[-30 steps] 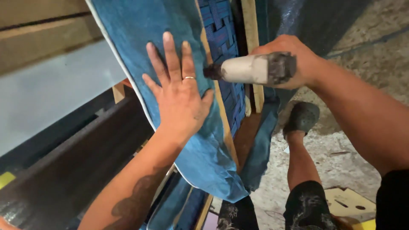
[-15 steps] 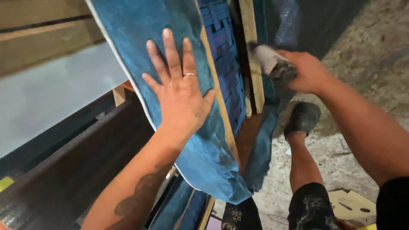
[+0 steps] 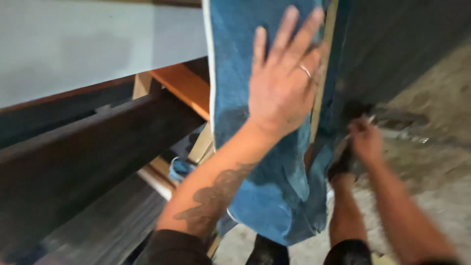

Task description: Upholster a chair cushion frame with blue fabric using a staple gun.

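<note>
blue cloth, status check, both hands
Left hand flat, open on blue cloth. Right hand low at its edge, blurred, grip unclear. Wooden frame behind.

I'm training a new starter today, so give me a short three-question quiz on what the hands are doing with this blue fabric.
1. True or false: the left hand lies flat and open on the blue fabric.
2. Which finger of the left hand wears the ring? A) thumb B) ring finger C) index finger
3. Fill in: the right hand is down near the ____ edge of the fabric, blurred.

Key
1. True.
2. B.
3. Right; what it holds cannot be made out.
</note>
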